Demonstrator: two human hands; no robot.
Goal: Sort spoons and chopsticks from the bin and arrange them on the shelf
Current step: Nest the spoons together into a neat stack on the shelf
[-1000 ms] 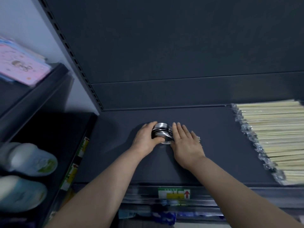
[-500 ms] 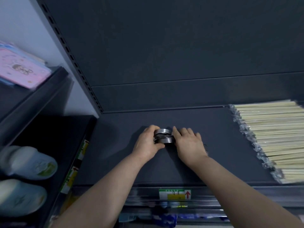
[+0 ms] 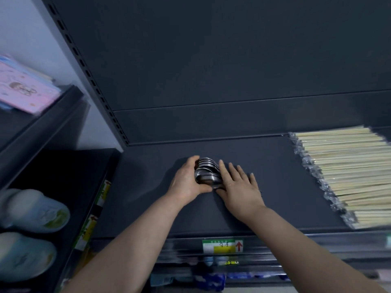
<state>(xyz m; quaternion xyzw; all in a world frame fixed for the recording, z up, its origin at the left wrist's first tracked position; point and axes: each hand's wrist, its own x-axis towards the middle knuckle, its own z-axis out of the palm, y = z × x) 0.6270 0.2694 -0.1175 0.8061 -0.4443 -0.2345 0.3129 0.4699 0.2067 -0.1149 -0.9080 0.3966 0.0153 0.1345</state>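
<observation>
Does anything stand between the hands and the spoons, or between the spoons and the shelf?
Nothing visible does. The left hand curls round the spoon stack, the right hand lies flat against its other side, and the stack rests on the bare shelf. The packed chopsticks lie apart, to the right.

A pink illustrated booklet [image 3: 23, 87] lies on the neighbouring rack's upper board, far left. Below it sit two pale blue slippers [image 3: 31, 210], one nearer the camera. A green-and-yellow price label [image 3: 222, 246] bears a red arrow.
</observation>
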